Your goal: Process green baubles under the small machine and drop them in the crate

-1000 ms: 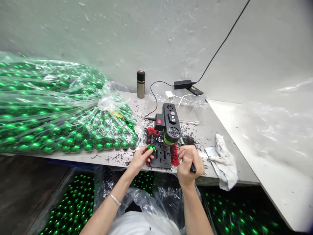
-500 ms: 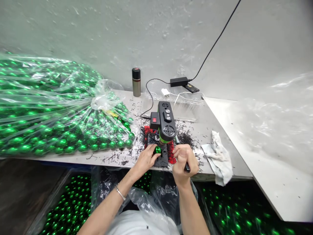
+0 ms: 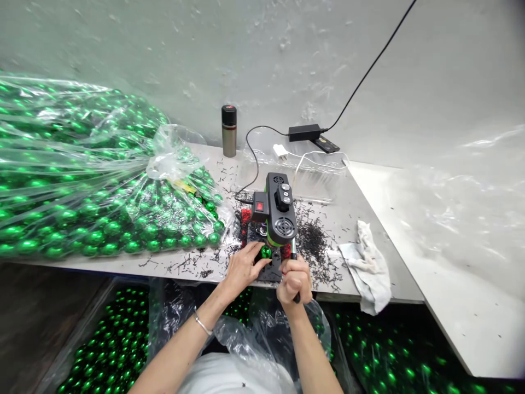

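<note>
A shiny green ball (image 3: pixel 266 251) is pinched between the thumb and fingers of my left hand (image 3: pixel 243 266), on the dark base plate (image 3: pixel 268 273) of a small bench drill press. Right above the ball hangs the black machine head (image 3: pixel 282 210), with a red switch on its left side box. My right hand (image 3: pixel 296 280) is wrapped round the black-gripped lever (image 3: pixel 297 297) at the machine's right. Red material (image 3: pixel 246 216) shows beneath the base. The point where the machine meets the ball is partly hidden by the head.
A large clear bag of green balls (image 3: pixel 102 219) covers the left of the table. Dark shavings (image 3: pixel 314 241) surround the machine. A white cloth (image 3: pixel 367 268) overhangs the front edge at right. Behind stand a flask (image 3: pixel 229 131) and a power adapter (image 3: pixel 304 132). More green balls (image 3: pixel 110 339) lie below the table.
My right hand has swung the lever leftward and slightly down, closer to the machine's base. My left hand keeps its hold on the ball. The view has shifted slightly.
</note>
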`<state>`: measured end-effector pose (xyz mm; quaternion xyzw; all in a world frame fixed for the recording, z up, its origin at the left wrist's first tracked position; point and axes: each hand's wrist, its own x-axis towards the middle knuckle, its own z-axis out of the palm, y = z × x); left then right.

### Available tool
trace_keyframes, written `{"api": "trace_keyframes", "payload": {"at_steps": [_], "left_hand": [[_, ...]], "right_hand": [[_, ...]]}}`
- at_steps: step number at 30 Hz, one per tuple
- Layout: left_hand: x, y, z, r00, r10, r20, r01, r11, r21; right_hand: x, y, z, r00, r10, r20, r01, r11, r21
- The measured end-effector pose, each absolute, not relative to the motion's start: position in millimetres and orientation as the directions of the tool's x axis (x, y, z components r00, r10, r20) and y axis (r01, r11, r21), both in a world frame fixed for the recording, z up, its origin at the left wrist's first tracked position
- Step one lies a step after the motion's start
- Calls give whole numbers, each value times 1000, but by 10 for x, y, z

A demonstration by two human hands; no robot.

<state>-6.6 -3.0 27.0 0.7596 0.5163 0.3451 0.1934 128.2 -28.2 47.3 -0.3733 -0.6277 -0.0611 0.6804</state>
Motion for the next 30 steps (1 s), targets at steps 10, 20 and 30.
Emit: {"api": "trace_keyframes", "payload": {"at_steps": [10,20,30], "left_hand": [[-78,-31,326,214,950,226,595,-310,741],[-206,-156,277,211,947,242,469,-315,825],[-951,24,495,172,912,373,718,-376,586]], "right_hand": [[1328,-271,387,90,374,923,601,719,-350],[1327,-299,1257,230,520,823,535,639,-553],[1297,-277,1338,257,459,851,511,683,-522]]}}
